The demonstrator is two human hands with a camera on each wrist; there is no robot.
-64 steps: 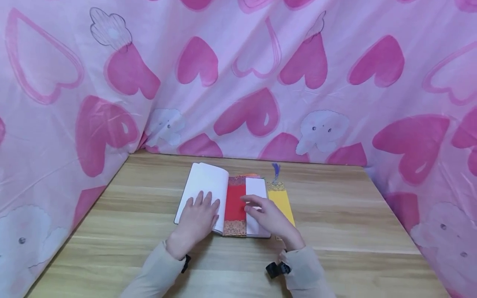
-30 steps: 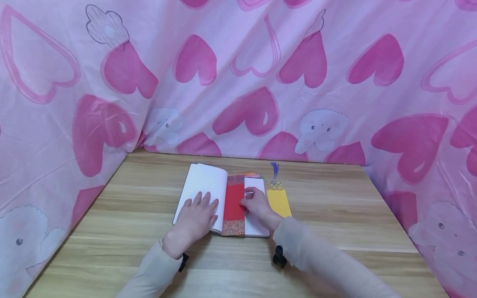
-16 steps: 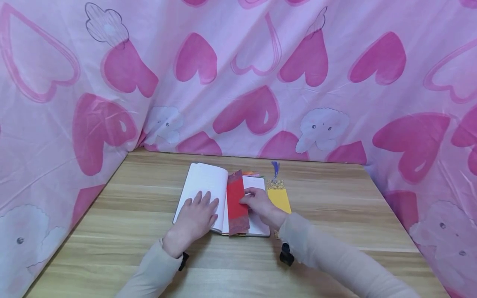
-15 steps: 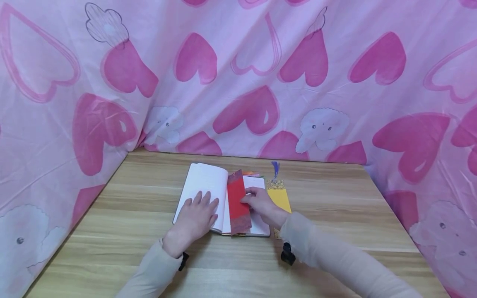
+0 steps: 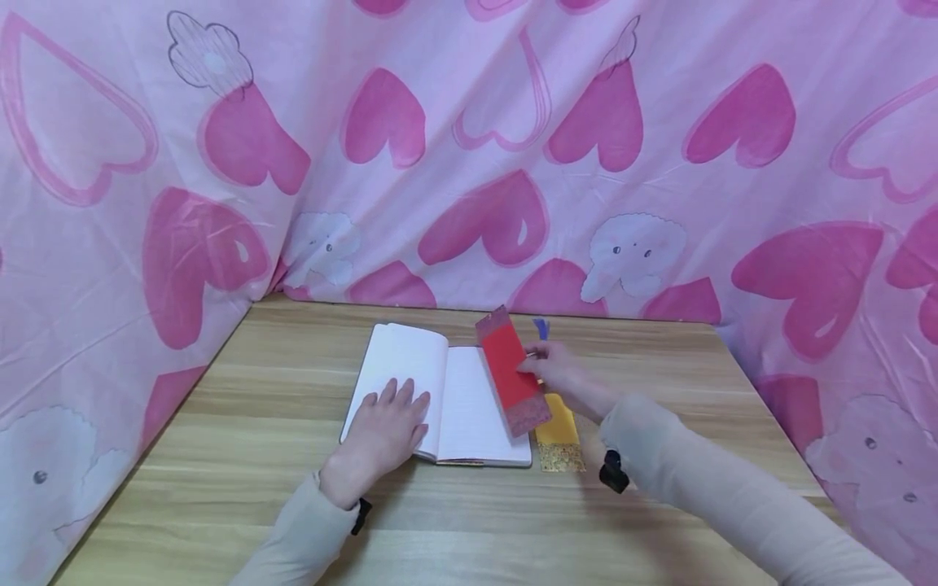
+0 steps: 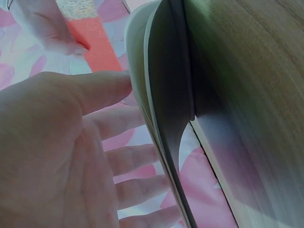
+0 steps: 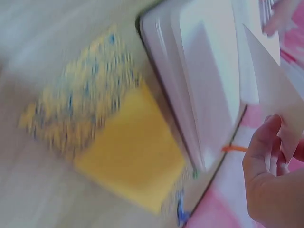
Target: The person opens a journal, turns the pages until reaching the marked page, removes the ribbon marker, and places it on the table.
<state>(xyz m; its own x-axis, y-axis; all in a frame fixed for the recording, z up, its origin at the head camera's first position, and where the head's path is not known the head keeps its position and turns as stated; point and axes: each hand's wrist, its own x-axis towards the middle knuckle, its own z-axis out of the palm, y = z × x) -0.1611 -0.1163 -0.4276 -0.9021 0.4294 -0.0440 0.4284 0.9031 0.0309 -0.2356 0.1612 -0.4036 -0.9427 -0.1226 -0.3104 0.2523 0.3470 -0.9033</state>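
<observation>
An open white notebook [image 5: 454, 399] lies on the wooden table [image 5: 659, 423]. My left hand [image 5: 387, 430] rests flat, fingers straight, on its left page [image 6: 166, 109]. My right hand [image 5: 557, 370] pinches a red bookmark [image 5: 510, 370] with patterned ends and holds it tilted in the air over the notebook's right edge. In the left wrist view the red bookmark [image 6: 95, 40] shows beyond my palm. A yellow bookmark [image 5: 558, 431] with a blue tassel lies on the table right of the notebook; the right wrist view shows this yellow bookmark [image 7: 128, 161] blurred beside the notebook [image 7: 209, 90].
Pink cloth with hearts [image 5: 513, 163] hangs as a wall behind and on both sides of the table. An orange ribbon [image 7: 233, 148] sticks out of the notebook's far end.
My right hand has lifted the red bookmark off the notebook's right page and carried it up and to the right. The left hand has stayed on the left page.
</observation>
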